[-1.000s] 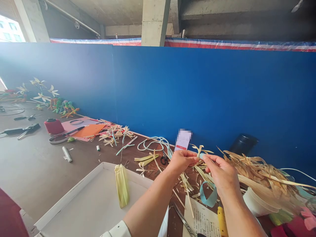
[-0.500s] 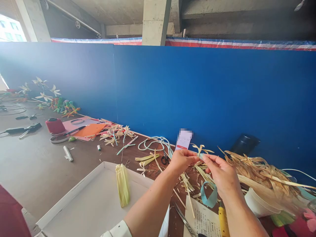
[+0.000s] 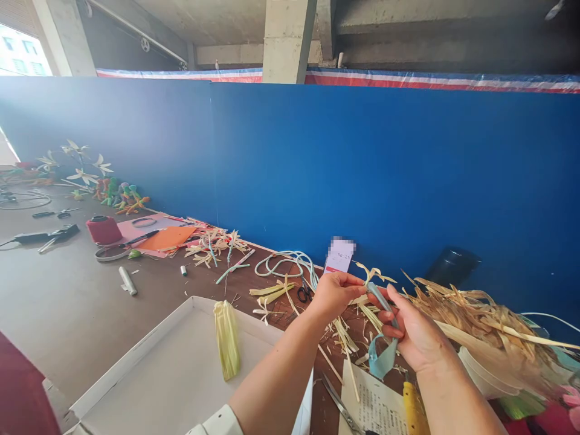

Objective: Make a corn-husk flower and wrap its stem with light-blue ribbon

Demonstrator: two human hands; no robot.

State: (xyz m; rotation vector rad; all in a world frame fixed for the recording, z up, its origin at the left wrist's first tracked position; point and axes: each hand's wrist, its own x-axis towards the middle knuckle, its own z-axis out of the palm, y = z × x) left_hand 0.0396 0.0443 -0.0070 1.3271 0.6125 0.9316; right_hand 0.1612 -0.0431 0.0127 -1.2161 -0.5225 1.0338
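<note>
Daylight from upper-left opening (image 3: 22, 53), hazy glare leftward on blue partition (image 3: 339, 163), dim ceiling (image 3: 435, 37); phone (image 3: 338, 261) partly pixelated

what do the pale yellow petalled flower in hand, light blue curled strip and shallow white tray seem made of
Pale yellow petalled flower: probably dried husk, matte; thin, curling petals.
Light blue curled strip: perhaps paper or fabric, low sheen; flat loop.
Shallow white tray: likely cardboard, matte; thin walls.

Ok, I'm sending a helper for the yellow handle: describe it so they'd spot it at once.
Start from the white tray on the brown table. To its right lies a printed sheet; the yellow handle is at that sheet's right edge, below the right hand in this view. Its thick, bright yellow body sets it apart from the metal scissors at the sheet's left.
</note>
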